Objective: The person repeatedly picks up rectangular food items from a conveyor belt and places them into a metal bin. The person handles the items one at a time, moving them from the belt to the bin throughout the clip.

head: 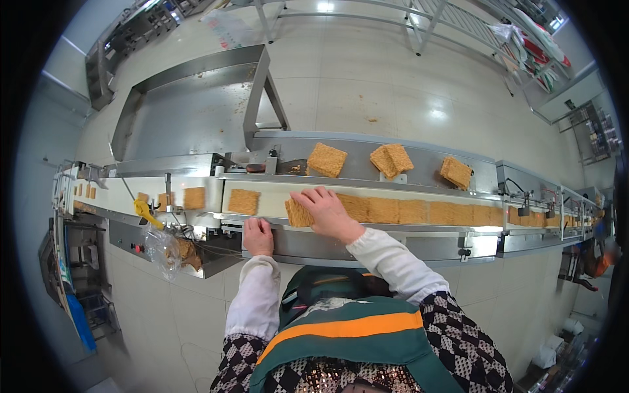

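On the white conveyor belt, a row of flat golden-brown crumbly food squares runs to the right. My right hand reaches over the row's left end, its fingers on a tilted square. How far the thumb wraps under that square is hidden. With its fingers curled, my left hand rests at the near metal rail, and nothing shows in it. Just beyond this hand a separate square lies flat on the belt, apart from my fingers.
Stacked squares sit on the far steel ledge: left, middle and right. A large steel tray table adjoins at far left. Left along the line are a yellow tool handle and a clear plastic bag.
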Available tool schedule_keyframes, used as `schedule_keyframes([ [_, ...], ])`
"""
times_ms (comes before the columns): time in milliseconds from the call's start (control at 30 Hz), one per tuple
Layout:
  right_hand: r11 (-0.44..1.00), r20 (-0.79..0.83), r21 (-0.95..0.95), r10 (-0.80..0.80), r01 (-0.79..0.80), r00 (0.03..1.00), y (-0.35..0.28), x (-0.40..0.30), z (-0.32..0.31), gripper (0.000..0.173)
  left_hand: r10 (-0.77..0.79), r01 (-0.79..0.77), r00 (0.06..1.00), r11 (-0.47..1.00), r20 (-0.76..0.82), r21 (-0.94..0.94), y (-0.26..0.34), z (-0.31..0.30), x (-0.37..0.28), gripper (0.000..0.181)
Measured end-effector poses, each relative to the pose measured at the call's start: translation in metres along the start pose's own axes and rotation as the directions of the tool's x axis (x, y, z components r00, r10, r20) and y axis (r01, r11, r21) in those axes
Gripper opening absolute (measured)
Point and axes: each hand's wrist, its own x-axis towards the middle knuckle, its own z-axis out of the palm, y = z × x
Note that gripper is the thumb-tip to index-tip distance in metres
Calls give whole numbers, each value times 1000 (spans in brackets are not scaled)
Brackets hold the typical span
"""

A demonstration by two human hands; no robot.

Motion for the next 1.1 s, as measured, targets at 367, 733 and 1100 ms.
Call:
schedule_keyframes([
  [367,986,287,-78,161,-144,944,38,-2,0,74,-2,1,1000,1000,-21,-31,3,0,-1,18],
  [733,798,202,402,401,-449,893,92,-73,-74,86,-38,39,999,999,26,-31,4,-2,-1,15],
  [1100,848,156,311,399,-429,903,94,-103,-80,83,0,1,1000,1000,31,-22,-1,1,0,19],
])
